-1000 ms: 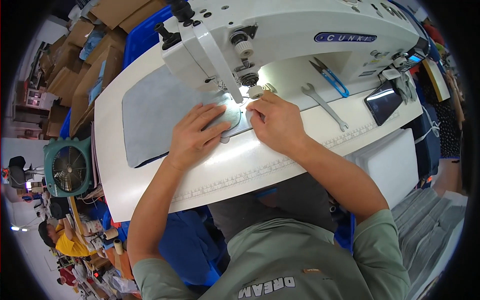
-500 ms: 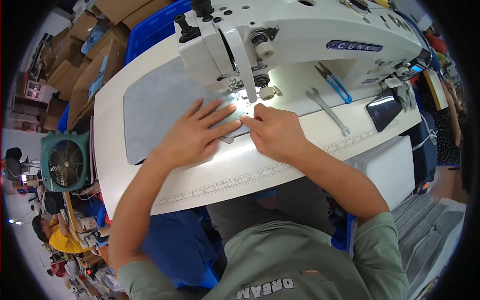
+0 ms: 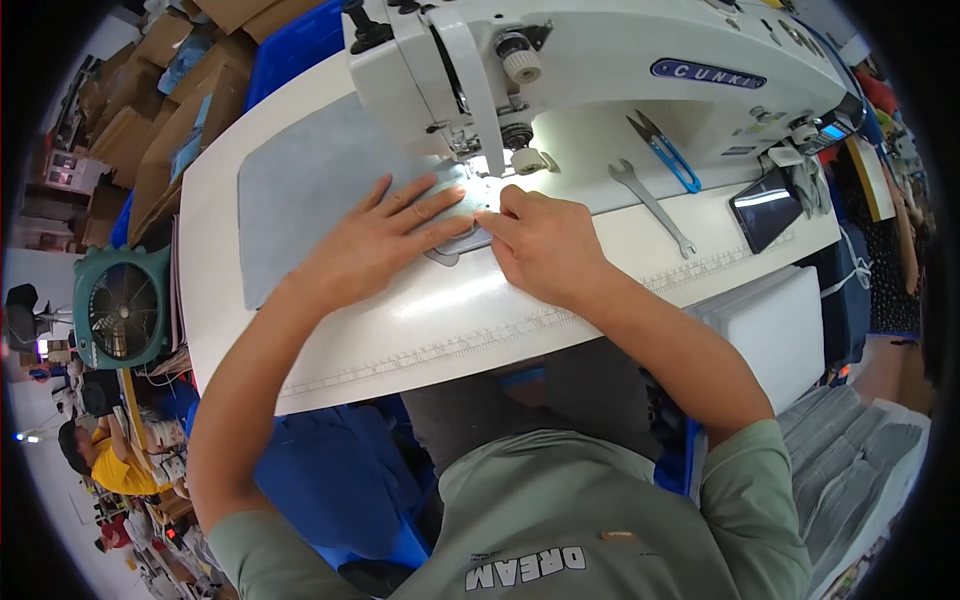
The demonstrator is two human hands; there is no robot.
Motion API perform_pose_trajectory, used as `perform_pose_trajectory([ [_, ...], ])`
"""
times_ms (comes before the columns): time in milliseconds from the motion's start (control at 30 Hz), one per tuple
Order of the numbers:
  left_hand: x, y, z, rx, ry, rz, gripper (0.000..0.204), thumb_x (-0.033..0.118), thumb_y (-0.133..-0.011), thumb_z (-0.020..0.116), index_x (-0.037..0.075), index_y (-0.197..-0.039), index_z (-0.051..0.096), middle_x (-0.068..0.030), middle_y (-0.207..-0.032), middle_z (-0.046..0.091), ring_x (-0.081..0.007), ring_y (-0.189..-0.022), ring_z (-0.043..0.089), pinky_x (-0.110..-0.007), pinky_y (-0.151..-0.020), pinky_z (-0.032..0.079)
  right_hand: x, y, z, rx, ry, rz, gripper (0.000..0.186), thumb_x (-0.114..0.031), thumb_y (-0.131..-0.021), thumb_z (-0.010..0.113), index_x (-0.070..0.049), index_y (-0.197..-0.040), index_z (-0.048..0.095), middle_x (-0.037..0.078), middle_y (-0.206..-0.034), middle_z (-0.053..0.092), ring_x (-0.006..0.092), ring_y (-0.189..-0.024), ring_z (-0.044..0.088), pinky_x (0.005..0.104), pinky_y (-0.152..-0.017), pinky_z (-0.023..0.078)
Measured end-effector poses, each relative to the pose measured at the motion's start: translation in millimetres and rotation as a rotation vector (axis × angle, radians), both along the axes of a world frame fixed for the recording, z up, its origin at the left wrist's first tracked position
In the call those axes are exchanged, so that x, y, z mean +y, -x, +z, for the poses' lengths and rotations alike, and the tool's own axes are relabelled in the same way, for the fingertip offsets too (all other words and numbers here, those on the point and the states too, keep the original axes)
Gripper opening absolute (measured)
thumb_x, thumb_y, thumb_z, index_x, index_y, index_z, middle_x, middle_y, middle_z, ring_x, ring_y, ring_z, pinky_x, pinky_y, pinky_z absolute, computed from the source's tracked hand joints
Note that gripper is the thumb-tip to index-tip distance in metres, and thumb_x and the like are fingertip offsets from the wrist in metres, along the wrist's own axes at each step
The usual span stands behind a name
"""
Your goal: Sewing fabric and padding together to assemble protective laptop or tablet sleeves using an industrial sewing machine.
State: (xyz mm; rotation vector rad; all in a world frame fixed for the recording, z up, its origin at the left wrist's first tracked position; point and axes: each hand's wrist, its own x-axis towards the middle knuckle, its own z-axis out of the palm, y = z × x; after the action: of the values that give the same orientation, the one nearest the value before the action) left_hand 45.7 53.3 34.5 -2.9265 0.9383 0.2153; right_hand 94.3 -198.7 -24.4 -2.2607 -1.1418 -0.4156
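Note:
A grey-blue fabric panel (image 3: pixel 300 200) lies under the head of a white sewing machine (image 3: pixel 610 70), with a lit needle and foot area (image 3: pixel 477 162). My left hand (image 3: pixel 370 245) lies spread on the fabric, fingertips just short of the foot. My right hand (image 3: pixel 540 240) is curled at the fabric's right edge, its fingertips close to the left hand's index finger; what they hold is hidden or too small to name. To the right lie a wrench (image 3: pixel 650 205), blue-handled snips (image 3: pixel 664 150) and a black phone (image 3: pixel 765 208).
Cardboard boxes (image 3: pixel 150 150), a blue crate (image 3: pixel 285 45) and a green fan (image 3: pixel 122 305) stand left of the table (image 3: pixel 400 350). A co-worker in yellow (image 3: pixel 115 465) is at lower left. Grey layered material (image 3: pixel 840 470) and a white slab (image 3: pixel 760 350) are at lower right.
My left hand and forearm have moved leftward, the fingers flattening out wider on the fabric. My right hand's fingertips have shifted slightly left, toward my left index finger.

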Motion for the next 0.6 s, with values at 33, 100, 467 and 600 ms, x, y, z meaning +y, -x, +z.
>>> perform_pose_trajectory([
  [33,2,0,8,0.035,-0.052,-0.007,0.085,-0.006,-0.090,0.056,0.032,-0.164,0.039,0.0011,-0.176,0.024,-0.0310,-0.161,0.024,-0.054,-0.132,0.023,2,0,0,-0.006,0.001,0.002,0.010,-0.012,-0.086,0.071,-0.008,-0.094,0.075,0.007,-0.090,0.064,0.0238,-0.080,0.070,0.0393,-0.064,0.056],
  [100,-3,1,20,0.077,-0.097,-0.006,0.082,-0.002,-0.092,0.056,0.032,-0.164,0.037,0.0010,-0.176,0.024,-0.0311,-0.160,0.025,-0.054,-0.132,0.024,0,-1,-1,-0.006,0.008,0.012,0.010,-0.012,-0.086,0.071,-0.008,-0.094,0.075,0.007,-0.091,0.064,0.0237,-0.081,0.070,0.0393,-0.064,0.056],
  [467,10,1,-20,-0.254,0.030,-0.109,0.062,0.013,-0.092,0.062,0.030,-0.151,0.057,0.0010,-0.165,0.047,-0.0287,-0.151,0.044,-0.052,-0.125,0.038,0,-3,-3,0.019,0.033,-0.004,0.012,-0.011,-0.085,0.070,-0.009,-0.095,0.076,0.008,-0.096,0.067,0.0240,-0.084,0.071,0.0396,-0.065,0.056],
  [600,8,11,-26,-0.219,0.147,-0.068,0.057,0.011,-0.091,0.063,0.028,-0.145,0.064,0.0024,-0.160,0.053,-0.0277,-0.149,0.048,-0.052,-0.126,0.037,-1,-2,-2,0.023,0.026,-0.005,0.013,-0.011,-0.085,0.070,-0.009,-0.096,0.076,0.007,-0.095,0.067,0.0240,-0.084,0.071,0.0398,-0.065,0.056],
])
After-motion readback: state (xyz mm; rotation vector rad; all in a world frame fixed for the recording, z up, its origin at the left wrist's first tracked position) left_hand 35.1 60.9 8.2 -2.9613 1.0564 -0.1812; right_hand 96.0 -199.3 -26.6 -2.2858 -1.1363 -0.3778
